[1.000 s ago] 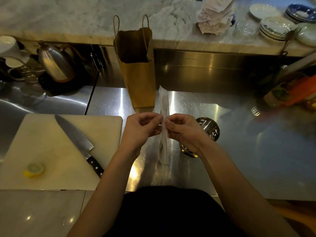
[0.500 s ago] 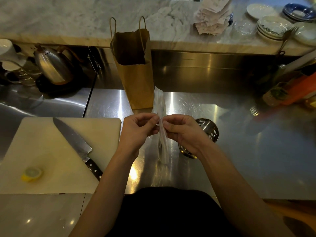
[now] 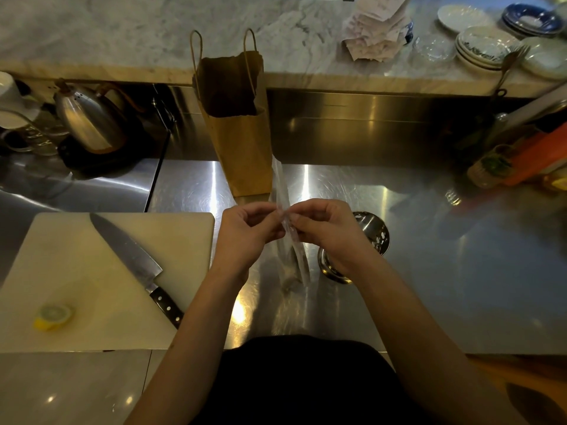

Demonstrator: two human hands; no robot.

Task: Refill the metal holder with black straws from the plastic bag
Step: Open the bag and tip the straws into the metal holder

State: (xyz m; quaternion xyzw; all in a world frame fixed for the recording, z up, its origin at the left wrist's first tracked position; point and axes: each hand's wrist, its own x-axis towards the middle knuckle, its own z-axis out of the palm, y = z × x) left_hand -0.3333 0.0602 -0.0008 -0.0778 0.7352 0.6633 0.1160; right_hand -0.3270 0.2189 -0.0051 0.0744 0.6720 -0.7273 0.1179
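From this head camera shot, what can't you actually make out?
All in the head view.
The black straws: not discernible; the clear plastic bag is blurred, pinched between the left hand and right hand.
The perforated metal holder: near side hidden by the right hand.
The brown paper bag: interior in shadow.
The orange items at the right edge: cut off, blurred.

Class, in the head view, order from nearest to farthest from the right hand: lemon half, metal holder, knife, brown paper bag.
1. metal holder, beside the right hand
2. brown paper bag, behind-left
3. knife, to the left
4. lemon half, far left
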